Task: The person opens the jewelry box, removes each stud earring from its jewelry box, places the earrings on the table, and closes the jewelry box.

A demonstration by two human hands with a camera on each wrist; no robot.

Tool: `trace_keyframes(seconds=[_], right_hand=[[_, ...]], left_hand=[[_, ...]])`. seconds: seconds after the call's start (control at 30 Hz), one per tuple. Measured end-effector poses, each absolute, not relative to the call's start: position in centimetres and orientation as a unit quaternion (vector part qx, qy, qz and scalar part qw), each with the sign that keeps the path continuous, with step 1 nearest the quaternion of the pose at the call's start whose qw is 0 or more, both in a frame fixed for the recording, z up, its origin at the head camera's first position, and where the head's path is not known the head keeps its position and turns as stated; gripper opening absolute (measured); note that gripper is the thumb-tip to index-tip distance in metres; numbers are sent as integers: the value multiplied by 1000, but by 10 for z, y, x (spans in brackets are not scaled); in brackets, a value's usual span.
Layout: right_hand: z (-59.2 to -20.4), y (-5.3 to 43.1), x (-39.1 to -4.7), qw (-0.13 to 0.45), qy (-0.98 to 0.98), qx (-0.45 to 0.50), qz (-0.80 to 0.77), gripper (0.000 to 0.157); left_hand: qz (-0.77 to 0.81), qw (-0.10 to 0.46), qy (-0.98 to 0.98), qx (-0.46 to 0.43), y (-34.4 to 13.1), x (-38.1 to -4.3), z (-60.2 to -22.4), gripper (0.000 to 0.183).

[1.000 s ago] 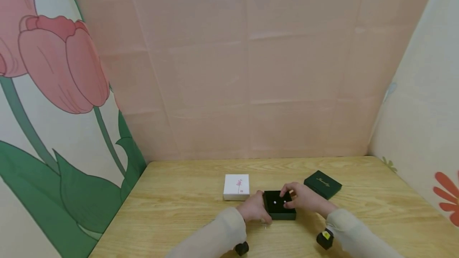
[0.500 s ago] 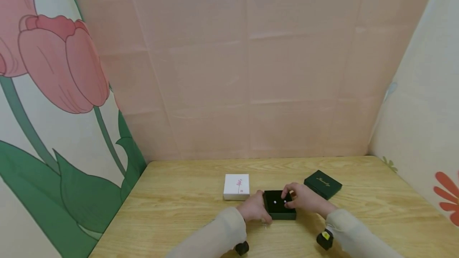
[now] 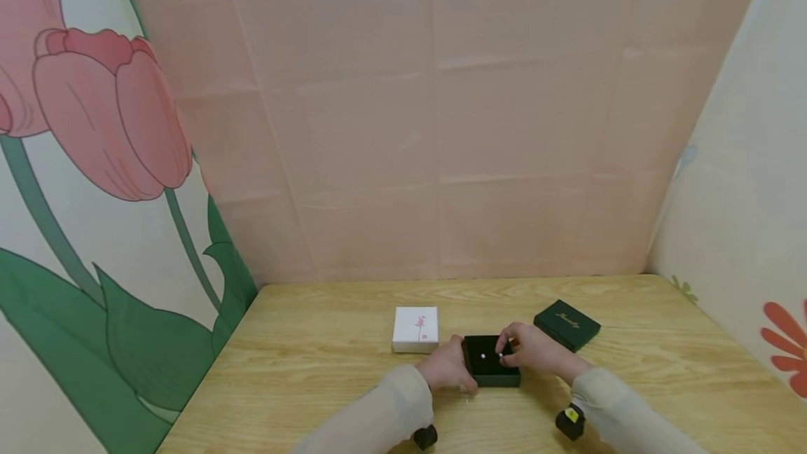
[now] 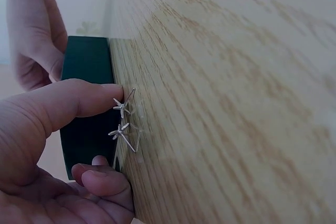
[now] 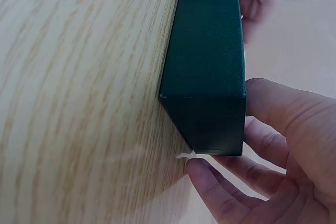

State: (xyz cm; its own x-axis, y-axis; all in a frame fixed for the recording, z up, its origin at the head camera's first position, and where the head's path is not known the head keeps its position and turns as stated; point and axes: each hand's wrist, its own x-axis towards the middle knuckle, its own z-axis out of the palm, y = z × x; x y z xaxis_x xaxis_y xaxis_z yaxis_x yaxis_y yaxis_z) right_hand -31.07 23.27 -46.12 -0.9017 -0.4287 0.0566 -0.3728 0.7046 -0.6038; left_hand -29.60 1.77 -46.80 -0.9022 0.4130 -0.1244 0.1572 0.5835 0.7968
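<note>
A dark green jewelry box (image 3: 494, 381) with a black inside stands on the table, its lid off. My left hand (image 3: 446, 364) grips the box's left side, thumb at the front edge and fingers behind. Inside, one small white pearl earring (image 3: 483, 356) shows near the middle. Farther right, my right hand (image 3: 532, 350) pinches a second pearl earring (image 3: 501, 355) between thumb and index finger. The right wrist view hides those fingertips behind the box wall. In the left wrist view, two silver star-shaped earrings (image 4: 119, 130) lie on the table by my left thumb.
The green lid (image 3: 567, 326) with gold lettering lies behind my right hand. A white box (image 3: 415, 330) with a pink flower print stands behind my left hand. The wooden table (image 3: 315, 342) meets a pink cloth backdrop (image 3: 435, 160) at its far edge.
My right index finger has come down slightly toward the thumb at the right-hand pearl earring. My left hand and the box have stayed in place.
</note>
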Motion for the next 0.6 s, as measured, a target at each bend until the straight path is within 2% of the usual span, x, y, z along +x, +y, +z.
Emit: trace_keyframes(seconds=[0.6], right_hand=[[-460, 230, -311, 64, 925, -189, -323, 12]], left_hand=[[410, 143, 886, 162, 18, -294, -465, 74]])
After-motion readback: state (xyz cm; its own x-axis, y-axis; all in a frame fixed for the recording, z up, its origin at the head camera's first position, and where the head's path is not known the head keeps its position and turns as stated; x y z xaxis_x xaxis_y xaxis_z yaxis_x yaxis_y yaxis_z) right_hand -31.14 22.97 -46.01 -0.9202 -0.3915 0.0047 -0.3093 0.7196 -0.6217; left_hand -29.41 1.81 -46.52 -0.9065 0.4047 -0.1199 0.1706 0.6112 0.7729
